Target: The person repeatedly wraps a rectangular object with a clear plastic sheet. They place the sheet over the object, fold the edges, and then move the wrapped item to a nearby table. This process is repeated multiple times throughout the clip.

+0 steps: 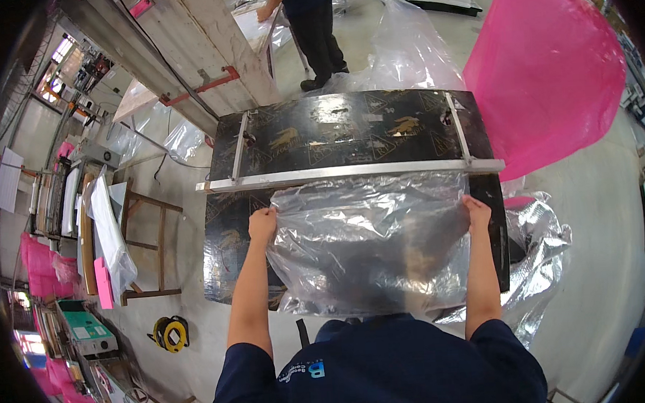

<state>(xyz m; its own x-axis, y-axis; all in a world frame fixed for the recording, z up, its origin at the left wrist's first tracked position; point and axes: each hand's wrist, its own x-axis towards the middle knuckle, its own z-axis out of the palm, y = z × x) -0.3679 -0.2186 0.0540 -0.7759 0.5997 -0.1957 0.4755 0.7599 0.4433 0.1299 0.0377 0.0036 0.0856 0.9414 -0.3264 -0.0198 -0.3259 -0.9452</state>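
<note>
We note a black-topped table (362,130) with tan printed marks. Across it lies a long silvery bar (350,173); two shorter bars (239,147) run from it toward the far edge. Near half: wrinkled clear plastic sheet (368,235).

Bright, with glare on plastic film (371,228)

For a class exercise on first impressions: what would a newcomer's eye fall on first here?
Probably the large pink plastic at upper right, beside the dark table. Next, the clear plastic sheet near the centre, held at its two sides by the left hand and right hand.
</note>
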